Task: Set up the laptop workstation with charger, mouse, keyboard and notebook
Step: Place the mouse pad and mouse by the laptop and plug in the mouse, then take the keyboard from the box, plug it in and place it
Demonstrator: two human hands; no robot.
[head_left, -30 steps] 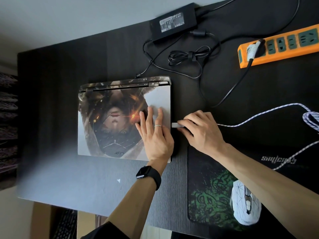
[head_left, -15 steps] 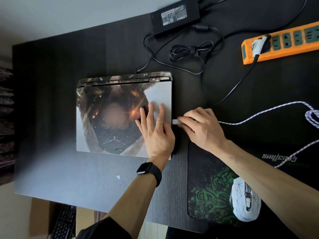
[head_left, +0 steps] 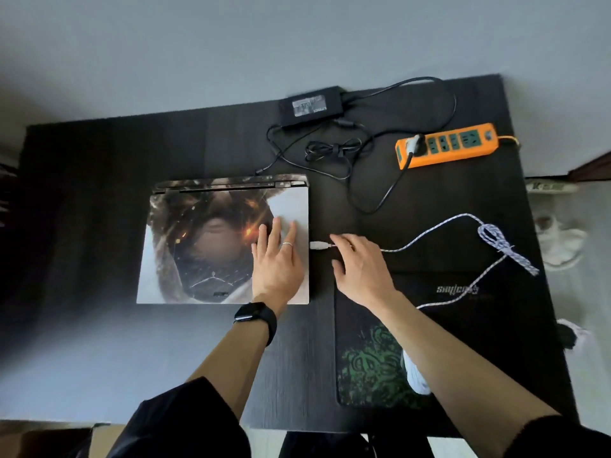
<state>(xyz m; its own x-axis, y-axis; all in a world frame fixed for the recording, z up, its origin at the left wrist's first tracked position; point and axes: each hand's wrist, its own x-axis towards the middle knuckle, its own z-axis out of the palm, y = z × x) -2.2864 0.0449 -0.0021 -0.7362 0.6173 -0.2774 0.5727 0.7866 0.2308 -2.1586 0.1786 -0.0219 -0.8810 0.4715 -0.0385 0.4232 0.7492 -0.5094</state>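
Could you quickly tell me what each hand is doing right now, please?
Left hand: open, resting flat on the closed laptop lid.
Right hand: open, fingers spread over the mouse cable by its USB plug, gripping nothing.
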